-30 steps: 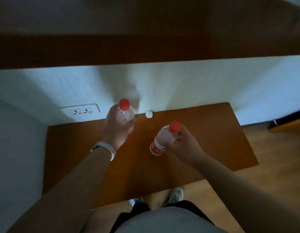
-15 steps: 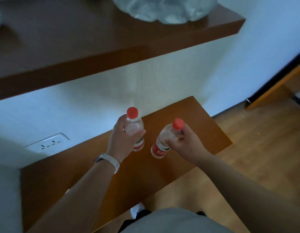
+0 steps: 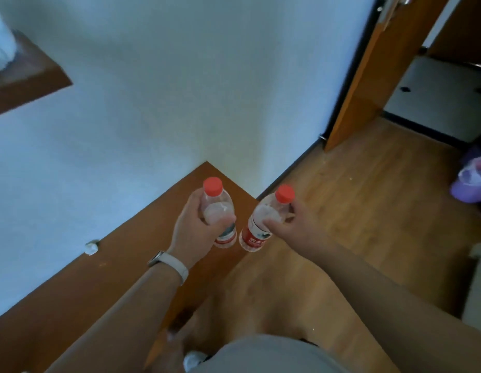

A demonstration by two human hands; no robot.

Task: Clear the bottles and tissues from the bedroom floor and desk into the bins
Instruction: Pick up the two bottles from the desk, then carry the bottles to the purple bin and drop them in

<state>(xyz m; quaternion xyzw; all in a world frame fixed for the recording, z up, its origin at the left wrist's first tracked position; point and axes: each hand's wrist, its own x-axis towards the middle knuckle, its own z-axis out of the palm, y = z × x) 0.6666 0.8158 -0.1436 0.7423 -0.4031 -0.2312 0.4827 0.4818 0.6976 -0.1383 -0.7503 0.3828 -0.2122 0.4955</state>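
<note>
Bottles: two clear plastic bottles, each with one red cap and one red label, side by side and very close.
Left bottle (image 3: 217, 211): upright in the air, over the right end of the desk (image 3: 99, 281).
Right bottle (image 3: 256, 230): tipped a little, cap up, over the floor (image 3: 355, 211) just past the desk's right edge.
Left hand (image 3: 193, 232): fingers wrapped round the middle of the left bottle.
Right hand (image 3: 295, 224): thumb and fingers wrapped round the top part of the right bottle.
Small white thing (image 3: 91, 247): one, at the desk's back edge, touching the wall (image 3: 180, 90). I cannot tell if it is a tissue.
Bin (image 3: 469, 184): one purple bin on the floor at the far right, well apart from both hands.
Band (image 3: 170, 262): one pale band on the left wrist.
</note>
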